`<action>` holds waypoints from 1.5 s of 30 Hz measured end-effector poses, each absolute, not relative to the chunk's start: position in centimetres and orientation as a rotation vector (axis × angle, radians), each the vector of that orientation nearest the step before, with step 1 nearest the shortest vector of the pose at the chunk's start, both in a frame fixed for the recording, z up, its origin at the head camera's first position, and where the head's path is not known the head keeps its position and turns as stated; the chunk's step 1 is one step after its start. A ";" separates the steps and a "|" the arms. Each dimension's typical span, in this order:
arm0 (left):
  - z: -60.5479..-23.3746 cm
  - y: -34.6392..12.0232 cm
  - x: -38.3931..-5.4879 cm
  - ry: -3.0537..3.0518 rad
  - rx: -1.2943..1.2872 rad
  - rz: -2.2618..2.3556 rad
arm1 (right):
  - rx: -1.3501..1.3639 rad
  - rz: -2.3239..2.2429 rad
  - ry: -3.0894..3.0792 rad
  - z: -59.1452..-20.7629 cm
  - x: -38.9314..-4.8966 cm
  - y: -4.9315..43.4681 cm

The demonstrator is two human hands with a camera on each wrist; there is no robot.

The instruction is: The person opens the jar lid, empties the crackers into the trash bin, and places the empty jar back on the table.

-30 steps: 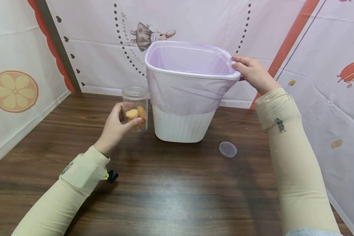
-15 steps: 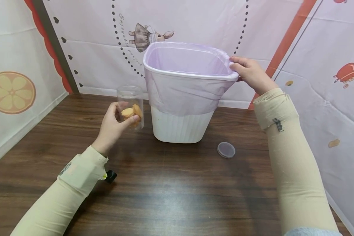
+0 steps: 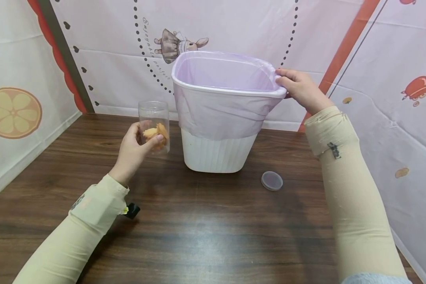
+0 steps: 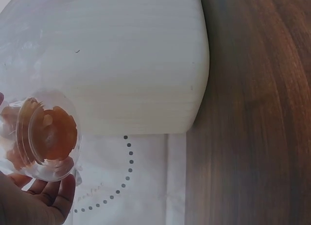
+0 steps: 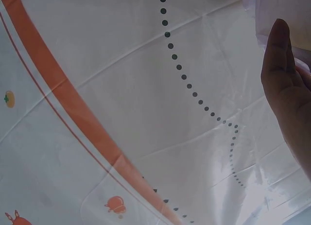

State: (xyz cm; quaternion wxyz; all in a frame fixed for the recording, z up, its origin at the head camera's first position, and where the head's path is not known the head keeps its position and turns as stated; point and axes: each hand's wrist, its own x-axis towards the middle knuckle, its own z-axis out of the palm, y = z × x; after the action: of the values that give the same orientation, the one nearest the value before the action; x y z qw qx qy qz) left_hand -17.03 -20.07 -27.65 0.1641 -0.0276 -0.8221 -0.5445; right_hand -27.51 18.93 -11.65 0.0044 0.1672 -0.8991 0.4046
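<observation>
My left hand grips a clear plastic jar, fingers behind it and thumb across the front. Its top is uncovered, and yellow-orange flat, curled pieces lie in its lower part. In the left wrist view, the pieces show brownish-orange through the jar's round base. To the jar's right stands a white trash can, lined with a thin purple bag folded over the rim. At the can's right rim, my right hand pinches the bag and rim between thumb and fingers; some fingers are hidden.
A round clear lid lies on the dark wood table, right of the can's base. Printed cloth hangs close behind the can and along both sides. A small black object sits at my left cuff.
My left hand has carried the jar slightly left and up, widening the gap to the trash can. My right hand keeps its hold at the rim. The head view has shifted slightly.
</observation>
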 end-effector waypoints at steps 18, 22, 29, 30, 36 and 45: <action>-26.7 -19.9 -17.7 -2.263 -0.089 -1.559 | 0.532 1.259 -2.795 -11.7 -27.4 18.9; -26.4 -20.0 -17.7 -2.259 -0.082 -1.534 | 0.542 1.255 -2.790 -11.8 -27.5 18.9; -26.0 -20.5 -18.0 -2.272 -0.081 -1.481 | 0.565 1.273 -2.781 -12.0 -27.8 19.1; -25.9 -20.5 -18.0 -2.273 -0.081 -1.471 | 0.564 1.275 -2.784 -12.0 -27.8 19.1; -25.3 -21.0 -18.7 -2.262 -0.094 -1.421 | 0.557 1.255 -2.802 -11.9 -27.7 19.0; -24.5 -21.1 -18.9 -2.262 -0.062 -1.390 | 0.543 1.233 -2.816 -11.9 -27.5 18.9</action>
State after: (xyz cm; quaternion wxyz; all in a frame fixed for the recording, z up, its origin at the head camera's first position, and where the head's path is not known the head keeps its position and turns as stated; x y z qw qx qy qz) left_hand -18.92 -21.09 -24.52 0.2407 -0.0227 -0.8267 -0.5080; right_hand -27.52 18.92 -11.88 0.0098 0.1739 -0.9020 0.3950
